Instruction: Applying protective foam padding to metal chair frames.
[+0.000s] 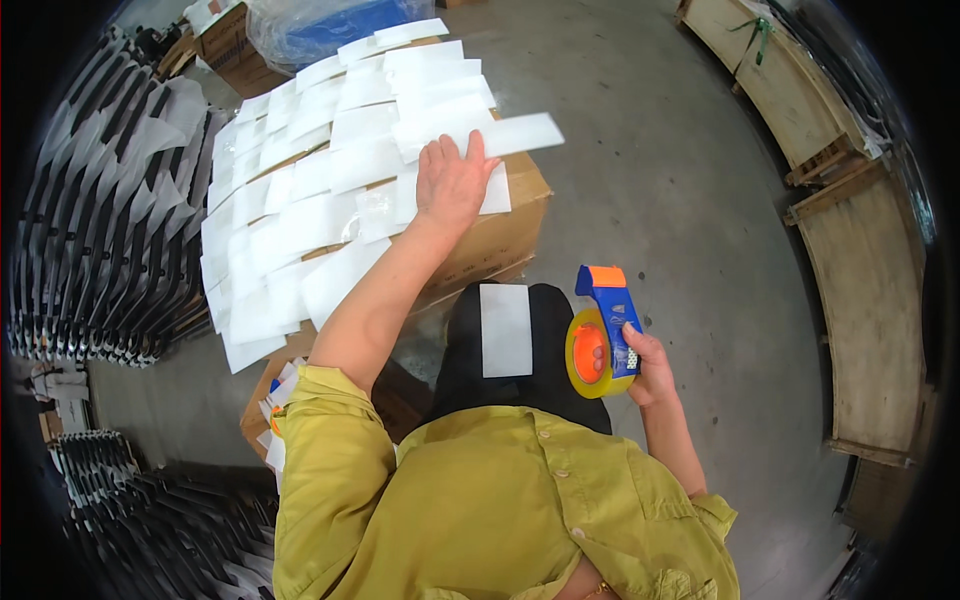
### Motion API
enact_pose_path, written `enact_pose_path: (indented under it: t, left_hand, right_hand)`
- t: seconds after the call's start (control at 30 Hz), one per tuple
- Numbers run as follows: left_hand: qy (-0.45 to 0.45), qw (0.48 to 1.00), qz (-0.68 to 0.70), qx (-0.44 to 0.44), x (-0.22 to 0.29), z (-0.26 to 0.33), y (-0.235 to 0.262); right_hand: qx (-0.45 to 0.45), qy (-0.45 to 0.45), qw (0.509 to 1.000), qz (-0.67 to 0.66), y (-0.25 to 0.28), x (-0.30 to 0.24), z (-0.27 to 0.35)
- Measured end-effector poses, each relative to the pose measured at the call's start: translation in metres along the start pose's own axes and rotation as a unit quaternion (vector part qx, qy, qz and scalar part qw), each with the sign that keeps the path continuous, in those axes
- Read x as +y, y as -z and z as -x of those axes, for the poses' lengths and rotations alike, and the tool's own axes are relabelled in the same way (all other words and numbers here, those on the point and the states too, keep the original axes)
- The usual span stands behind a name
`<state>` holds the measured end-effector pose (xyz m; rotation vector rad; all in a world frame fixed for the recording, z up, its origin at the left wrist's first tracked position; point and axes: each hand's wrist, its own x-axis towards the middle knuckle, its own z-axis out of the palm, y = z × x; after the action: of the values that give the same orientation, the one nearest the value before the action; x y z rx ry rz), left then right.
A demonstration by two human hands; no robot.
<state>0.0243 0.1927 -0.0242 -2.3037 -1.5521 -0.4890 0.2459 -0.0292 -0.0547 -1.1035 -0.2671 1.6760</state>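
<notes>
A person's left hand [452, 185] lies flat, fingers spread, on white labels [300, 170] spread in overlapping rows over a cardboard box [500, 235]; the right hand [648, 365], well apart from it, is wrapped around the handle of a blue-and-orange tape dispenser [603, 335] (its yellow roll facing the camera) held above the concrete floor [680, 180]; one more white label [506, 330] rests on the black lap.

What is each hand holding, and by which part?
Right hand grips the tape dispenser by its blue handle. Left hand lies flat on white sheets, holding nothing.
</notes>
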Motion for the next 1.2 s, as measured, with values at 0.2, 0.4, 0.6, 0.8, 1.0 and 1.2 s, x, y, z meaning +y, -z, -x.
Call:
enact_pose_path:
  t: [0.2,0.4,0.6,0.8,1.0,1.2]
  left_hand:
    - [0.01,1.0,-0.006,-0.023,0.005,0.009,-0.018]
    - [0.04,0.997,-0.01,-0.072,0.011,0.002,-0.008]
    - [0.029,0.999,0.017,-0.019,0.007,-0.002,-0.008]
    - [-0.076,0.979,0.03,0.187,0.015,-0.001,0.001]
    - [-0.237,0.938,0.192,-0.164,0.059,0.104,-0.005]
    - [-0.136,0.918,0.144,-0.345,0.048,0.13,-0.022]
  right_hand:
    - [0.002,-0.011,1.0,0.024,0.009,0.001,0.004]
    - [0.04,0.003,0.999,0.016,0.008,0.007,0.004]
    - [0.006,-0.007,0.999,0.037,0.023,-0.001,0.01]
    - [-0.009,0.012,0.998,0.055,0.025,0.001,0.021]
    - [0.004,0.043,0.994,0.099,0.02,0.004,0.038]
    - [-0.024,0.035,0.994,0.104,0.012,0.003,0.04]
